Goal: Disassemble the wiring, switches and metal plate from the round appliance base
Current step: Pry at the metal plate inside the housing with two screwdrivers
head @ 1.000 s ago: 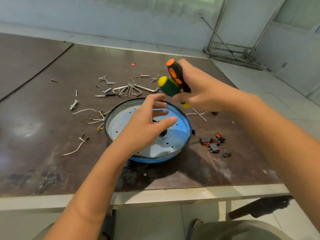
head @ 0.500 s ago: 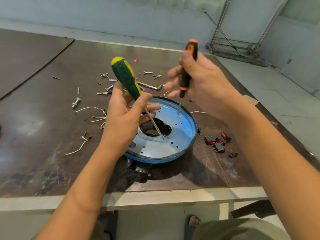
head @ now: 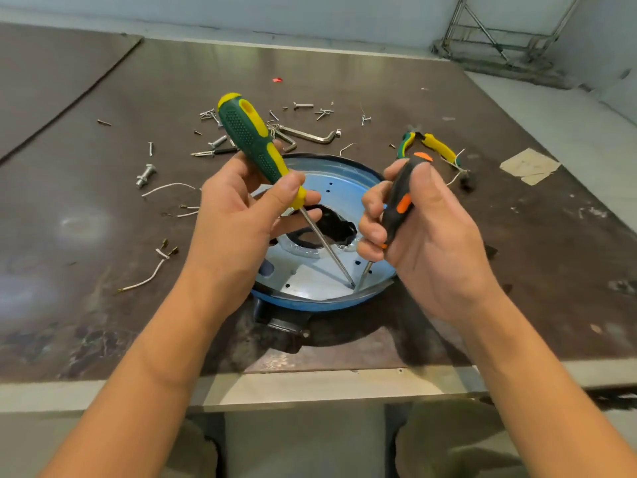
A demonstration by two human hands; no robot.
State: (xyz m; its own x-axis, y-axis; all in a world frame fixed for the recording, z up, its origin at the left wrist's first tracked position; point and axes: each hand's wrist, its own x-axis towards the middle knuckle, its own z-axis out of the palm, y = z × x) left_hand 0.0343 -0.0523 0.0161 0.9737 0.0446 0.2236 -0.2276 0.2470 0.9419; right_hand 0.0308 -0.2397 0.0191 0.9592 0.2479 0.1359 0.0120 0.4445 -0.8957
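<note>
1. If either grip slackens, a tip could skid off the metal plate [head: 310, 276] and jab the opposite hand.
2. Left hand [head: 234, 215] holds the green-yellow screwdriver [head: 255, 143]; right hand [head: 427, 236] wraps the black-orange screwdriver [head: 396, 201], both grips closed tight.
3. Tips meet near the plate's lower edge, inside the round blue base [head: 293, 303], frame centre on the tabletop [head: 103, 236].

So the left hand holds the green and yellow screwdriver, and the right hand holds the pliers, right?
Not quite. The right hand holds a black and orange screwdriver, not the pliers. The pliers lie on the table behind that hand. The left hand does hold the green and yellow screwdriver. The head view shows this.
</note>
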